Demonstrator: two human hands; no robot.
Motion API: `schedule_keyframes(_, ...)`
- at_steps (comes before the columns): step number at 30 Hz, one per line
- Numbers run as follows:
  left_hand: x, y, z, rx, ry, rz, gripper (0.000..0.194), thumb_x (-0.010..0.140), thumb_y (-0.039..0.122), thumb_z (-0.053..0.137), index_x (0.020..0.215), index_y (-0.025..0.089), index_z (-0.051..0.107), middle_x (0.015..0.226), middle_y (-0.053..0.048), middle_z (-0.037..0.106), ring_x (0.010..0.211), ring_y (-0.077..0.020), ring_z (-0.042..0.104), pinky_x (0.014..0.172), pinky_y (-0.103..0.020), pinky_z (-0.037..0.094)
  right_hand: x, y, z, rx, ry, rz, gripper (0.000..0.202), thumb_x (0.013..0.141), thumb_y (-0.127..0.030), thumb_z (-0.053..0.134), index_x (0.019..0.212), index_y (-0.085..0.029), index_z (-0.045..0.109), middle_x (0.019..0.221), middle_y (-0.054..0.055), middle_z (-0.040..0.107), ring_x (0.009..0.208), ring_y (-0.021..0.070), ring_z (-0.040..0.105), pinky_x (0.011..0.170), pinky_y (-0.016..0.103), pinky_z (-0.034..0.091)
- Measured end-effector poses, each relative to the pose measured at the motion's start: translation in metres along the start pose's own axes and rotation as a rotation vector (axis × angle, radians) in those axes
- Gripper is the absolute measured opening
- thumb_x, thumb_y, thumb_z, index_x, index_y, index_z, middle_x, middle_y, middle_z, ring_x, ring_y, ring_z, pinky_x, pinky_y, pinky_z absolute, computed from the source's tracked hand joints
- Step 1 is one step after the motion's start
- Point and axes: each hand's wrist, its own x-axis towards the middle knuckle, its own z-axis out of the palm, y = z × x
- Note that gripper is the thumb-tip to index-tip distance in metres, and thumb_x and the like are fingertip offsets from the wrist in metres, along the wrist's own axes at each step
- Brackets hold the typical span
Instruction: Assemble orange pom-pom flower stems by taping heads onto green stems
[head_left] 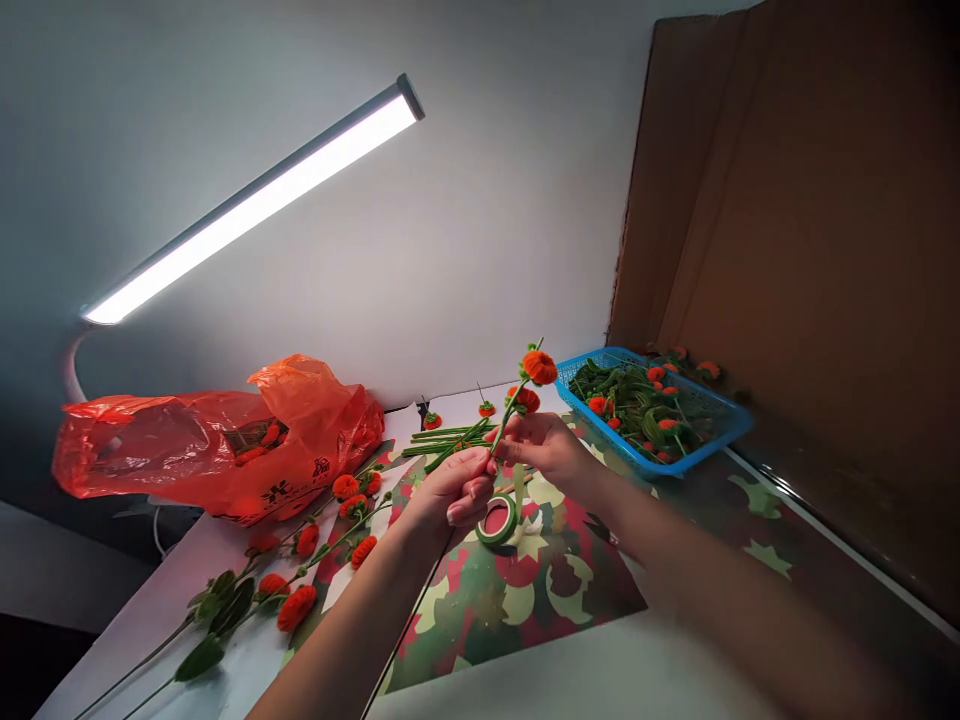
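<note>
My left hand (457,490) pinches the lower end of a green stem with orange fuzzy blooms (538,367). Close beside it, my right hand (536,445) has its fingers closed around the same stem, just below the blooms. The stem leans up and to the right. A roll of green tape (496,520) lies on the patterned sheet under my hands, with a strip of tape rising from it toward my right hand. Behind my hands lie several green stems (450,437) and two small orange blooms, one of them here (432,420).
An open red plastic bag (330,455) holding orange blooms is at the left, under a lit lamp (262,205). Finished-looking flower stems (296,607) lie front left. A blue basket (675,467) of leaves and blooms is at the right, beside a cardboard panel (810,250).
</note>
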Motion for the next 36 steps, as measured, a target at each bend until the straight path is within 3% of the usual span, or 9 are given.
schedule_keyframes(5,0.001,0.000,0.003,0.159,0.162,-0.069,0.030,0.070,0.039,0.069,0.068,0.012,0.055,0.046,0.008,0.041,0.030,0.0008,0.034,0.030,-0.010,0.025,0.002,0.000,0.002,-0.012,0.054,0.028,0.018,0.061,-0.031,0.074,0.071,-0.016,0.070,0.061,-0.001,0.060,0.061,0.0116,0.053,0.062,0.026,0.042)
schedule_keyframes(9,0.003,-0.011,0.007,0.603,0.464,0.244,0.030,0.075,0.043,0.064,0.071,0.014,0.057,0.057,0.003,0.055,0.040,-0.0074,0.054,0.039,-0.017,0.041,0.003,0.004,0.005,-0.085,0.176,0.057,0.014,0.064,-0.027,0.067,0.070,-0.014,0.067,0.064,0.000,0.062,0.061,0.0109,0.053,0.062,0.026,0.042)
schedule_keyframes(12,0.003,-0.018,0.007,0.991,0.645,0.525,0.023,0.077,0.039,0.062,0.075,0.016,0.060,0.058,0.001,0.059,0.045,-0.0121,0.059,0.045,-0.022,0.044,0.003,0.007,0.006,-0.170,0.238,0.058,0.013,0.066,-0.026,0.063,0.069,-0.013,0.066,0.065,0.001,0.061,0.061,0.0115,0.052,0.061,0.026,0.042)
schedule_keyframes(17,0.003,-0.022,0.002,1.396,0.668,0.782,0.013,0.080,0.027,0.057,0.074,0.017,0.064,0.061,-0.001,0.060,0.052,-0.0114,0.057,0.057,-0.024,0.044,0.003,0.010,0.006,-0.252,0.269,0.045,0.013,0.066,-0.025,0.061,0.068,-0.013,0.066,0.064,0.002,0.061,0.060,0.0122,0.051,0.060,0.027,0.041)
schedule_keyframes(21,0.002,-0.014,0.002,1.089,0.579,0.603,0.019,0.080,0.032,0.057,0.070,0.016,0.059,0.057,0.001,0.056,0.042,-0.0067,0.047,0.042,-0.018,0.036,0.002,0.011,0.003,-0.138,0.216,0.059,0.015,0.066,-0.028,0.067,0.069,-0.014,0.068,0.068,0.002,0.062,0.064,0.0123,0.051,0.064,0.027,0.040)
schedule_keyframes(25,0.002,-0.001,0.001,0.380,0.261,0.211,0.030,0.074,0.039,0.064,0.063,0.014,0.051,0.047,0.008,0.040,0.028,0.0018,0.022,0.029,-0.012,0.016,0.001,0.017,-0.002,0.167,0.031,0.183,0.019,0.063,-0.034,0.074,0.067,-0.016,0.068,0.063,-0.001,0.057,0.059,0.0084,0.045,0.064,0.025,0.038)
schedule_keyframes(28,0.004,0.001,-0.003,0.063,0.116,0.071,0.028,0.069,0.034,0.069,0.067,0.012,0.052,0.050,0.011,0.036,0.028,0.0052,0.011,0.027,-0.010,0.010,0.001,0.023,-0.005,0.219,-0.011,0.217,0.020,0.064,-0.034,0.075,0.067,-0.016,0.068,0.062,-0.002,0.054,0.057,0.0078,0.042,0.065,0.025,0.037)
schedule_keyframes(31,0.006,-0.001,-0.006,0.055,0.134,0.071,0.025,0.071,0.031,0.068,0.069,0.011,0.053,0.051,0.010,0.039,0.028,0.0052,0.015,0.027,-0.009,0.012,0.003,0.023,-0.009,0.117,0.023,0.219,0.021,0.063,-0.035,0.075,0.069,-0.016,0.069,0.064,-0.001,0.056,0.059,0.0089,0.043,0.063,0.025,0.035)
schedule_keyframes(36,0.006,-0.004,-0.003,0.330,0.287,0.235,0.031,0.071,0.034,0.070,0.062,0.012,0.049,0.051,0.007,0.046,0.031,0.0025,0.030,0.031,-0.011,0.019,0.006,0.010,-0.014,-0.148,0.062,0.108,0.019,0.062,-0.034,0.074,0.063,-0.016,0.066,0.073,0.001,0.060,0.071,0.0136,0.052,0.067,0.027,0.038)
